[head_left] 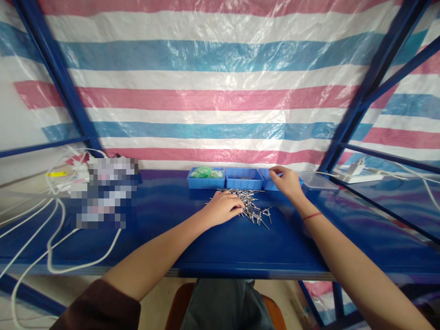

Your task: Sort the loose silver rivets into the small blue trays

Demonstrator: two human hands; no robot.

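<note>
A loose pile of thin silvery metal pins, which look like blind rivets [253, 208], lies on the blue tabletop. Over its left side rests my left hand [225, 207], thumb and fingers bent together at rivets in the pile. My right hand [286, 181] is above the right blue bin [270, 183], its thumb and fingers drawn together; what they hold, if anything, is too small to make out. The middle blue bin [244, 184] has some small metal pieces in it. Green-and-white plastic packaging [206, 172] fills the left blue bin [206, 183].
A flat clear plastic lid [319, 181] lies right of the bins. White power strips [360, 174] and cables stand farther right. On the left, white cables [60, 238] loop across the table beside blurred-out items [103, 197]. Blue metal posts [360, 101] frame a striped plastic sheet behind.
</note>
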